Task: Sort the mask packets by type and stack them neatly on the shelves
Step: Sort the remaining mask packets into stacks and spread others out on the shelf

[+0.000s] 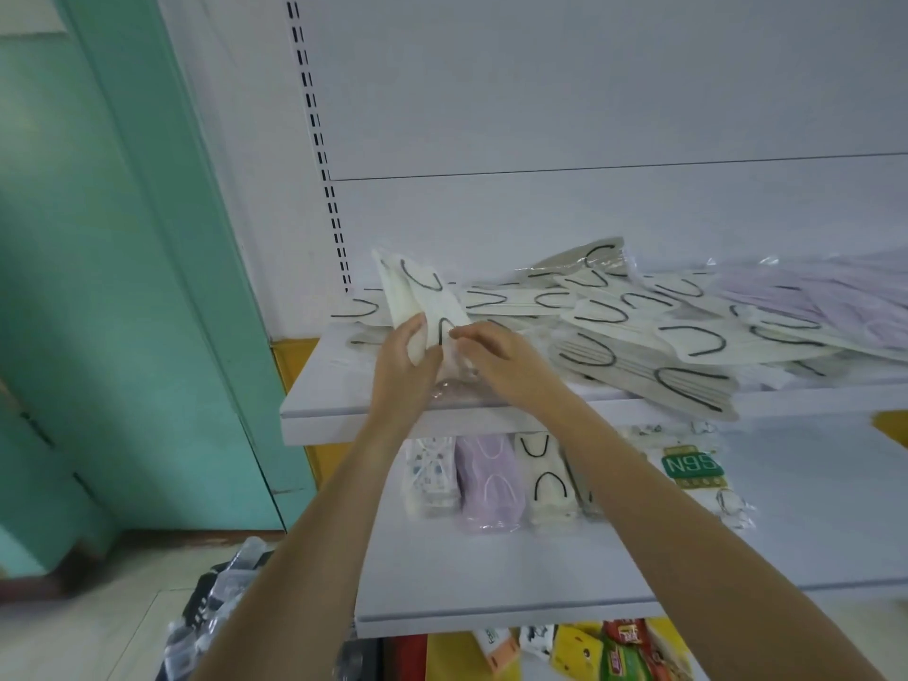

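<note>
Two bare forearms rise from 6 o'clock toward the middle of the view. The left hand (400, 358) curls its fingers and thumb round a bundle of cream mask packets (417, 297), which stands on end, tilted toward 11 o'clock, with its foot near the front left corner of the upper shelf (334, 400). The right hand (496, 361) meets the bundle from 3 o'clock, fingers bent and fingertips pinching its right edge just beside the left thumb.

At 3 o'clock of the hands a loose pile of cream packets (638, 331) with black ear loops spreads across the upper shelf, and its nearest grey-beige packet (688, 385) overhangs the front lip. Lilac packets (835, 297) lie farther off at 2 o'clock. A bare strip of shelf runs from the left hand toward 9 o'clock, as far as the shelf's left edge. The front lip passes just under both wrists. Toward 12 o'clock only the white back panel (589, 90) and the slotted upright (319, 140) stand above the packets.

On the lower shelf (540, 607), at 6 o'clock of the hands, a row lies side by side: a patterned packet (432, 474), a lilac packet (486, 479), a cream packet (548, 479) and, past the right forearm, an N95 packet (693, 466). Bare shelf lies in front of the row and toward 4 o'clock. A clear plastic bag (216, 607) sits on the floor at 7 o'clock.
</note>
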`<state>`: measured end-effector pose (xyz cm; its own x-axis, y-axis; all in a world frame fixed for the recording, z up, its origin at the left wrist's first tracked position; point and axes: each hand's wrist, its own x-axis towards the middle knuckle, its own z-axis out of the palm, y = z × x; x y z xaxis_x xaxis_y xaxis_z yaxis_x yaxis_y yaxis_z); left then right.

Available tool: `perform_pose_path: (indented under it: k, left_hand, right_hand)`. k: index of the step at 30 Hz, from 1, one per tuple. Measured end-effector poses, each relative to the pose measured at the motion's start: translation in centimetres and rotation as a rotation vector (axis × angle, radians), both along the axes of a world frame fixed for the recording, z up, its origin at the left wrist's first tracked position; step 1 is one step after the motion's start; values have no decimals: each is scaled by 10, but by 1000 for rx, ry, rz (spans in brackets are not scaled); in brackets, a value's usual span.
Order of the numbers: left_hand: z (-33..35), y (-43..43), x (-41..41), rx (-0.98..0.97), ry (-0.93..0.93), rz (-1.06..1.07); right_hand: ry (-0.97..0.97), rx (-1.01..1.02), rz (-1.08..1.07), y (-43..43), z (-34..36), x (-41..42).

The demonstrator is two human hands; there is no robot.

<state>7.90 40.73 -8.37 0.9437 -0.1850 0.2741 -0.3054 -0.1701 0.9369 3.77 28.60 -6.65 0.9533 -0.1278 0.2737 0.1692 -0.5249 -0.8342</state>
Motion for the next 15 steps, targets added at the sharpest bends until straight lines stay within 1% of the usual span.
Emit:
perform_pose_path:
  k: [1, 2, 3, 4, 5, 6, 7, 8, 11, 13, 15]
  left_hand:
    - [-1, 0, 1, 16, -3, 13]
    - [-2, 0, 3, 19, -12, 28]
    - [-2, 0, 3, 15, -13, 40]
    - [-2, 0, 4, 3, -15, 47]
    - [-2, 1, 5, -11, -9, 48]
    - [-2, 1, 5, -27, -5, 45]
    - [-2, 1, 6, -47, 3, 45]
    - [-3, 0, 6, -75, 16, 49]
    - [-3, -1, 8, -199, 77, 93]
    - [-3, 0, 11, -303, 136, 119]
    - [0, 1, 13, -422, 242, 145]
  right_hand:
    - [-7, 5, -61, -10, 2, -1]
    - [15, -58, -158, -22, 4, -1]
    - [86, -213, -269, -38, 5, -2]
    - [207, -414, -374, -53, 5, -5]
    - [342, -588, -445, -67, 3, -10]
    - [440, -686, -463, -78, 0, -15]
    - [475, -711, -445, -85, -4, -18]
    - [462, -695, -413, -90, -8, -19]
    - [371, -645, -363, -99, -14, -13]
    - [326, -588, -407, -100, -10, -6]
    - [265, -531, -448, -97, -3, 4]
